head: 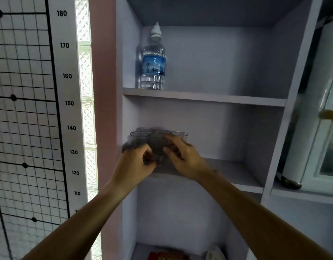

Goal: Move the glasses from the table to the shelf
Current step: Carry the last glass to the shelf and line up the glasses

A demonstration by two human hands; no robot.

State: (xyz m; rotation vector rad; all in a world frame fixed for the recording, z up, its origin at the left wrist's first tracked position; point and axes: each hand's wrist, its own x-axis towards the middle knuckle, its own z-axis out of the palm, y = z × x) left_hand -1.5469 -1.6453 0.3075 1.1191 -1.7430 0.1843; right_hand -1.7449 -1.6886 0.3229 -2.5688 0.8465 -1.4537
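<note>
Several clear drinking glasses [141, 138] stand clustered at the left end of the middle shelf [235, 175] of a pale lilac bookcase. Both my hands reach into this compartment. My left hand [137, 162] curls around the front-left glass at the shelf's edge. My right hand [182, 156] has thumb and fingers around a glass at the right side of the cluster. The glasses in my hands are blurred and partly hidden by my fingers. The table is out of view.
A water bottle [153, 61] stands on the shelf above, at its left. Right of the bookcase sits a white cabinet with a glass door [323, 139]. A height chart [68, 102] hangs on the left wall. The lowest compartment holds a red packet [165, 256].
</note>
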